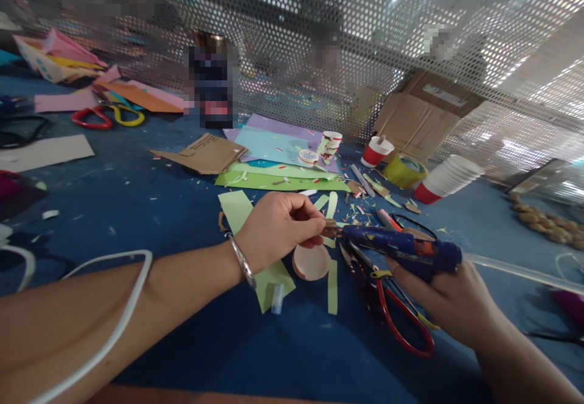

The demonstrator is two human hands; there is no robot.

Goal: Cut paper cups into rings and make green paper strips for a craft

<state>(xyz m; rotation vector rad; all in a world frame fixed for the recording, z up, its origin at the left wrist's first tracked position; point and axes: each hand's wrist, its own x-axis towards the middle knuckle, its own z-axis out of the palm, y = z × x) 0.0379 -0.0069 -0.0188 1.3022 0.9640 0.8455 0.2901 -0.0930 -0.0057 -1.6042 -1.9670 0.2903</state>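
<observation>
My right hand (456, 294) grips a blue hot glue gun (392, 243), a clear glue stick (511, 270) trailing from its back end. Pinched in the fingertips of my left hand (283, 227) is a small brown piece of cardboard (329, 229), and the gun's nozzle is right at it. Below my left fingers lies a shallow round paper cup base (311, 263). Pale green paper strips (333, 288) are around it, with a short translucent stick (277, 299) on one. Red-handled scissors (401, 325) lie under the glue gun, partly hidden by my right hand.
Behind are green paper sheets (283, 177), folded cardboard (210, 153), a red-and-white paper cup (376, 151), yellow tape (405, 171) and stacked cups (449, 177). A white cable (132, 313) crosses my left forearm. More scissors (93, 118) lie at left; a perforated metal screen (283, 39) stands behind.
</observation>
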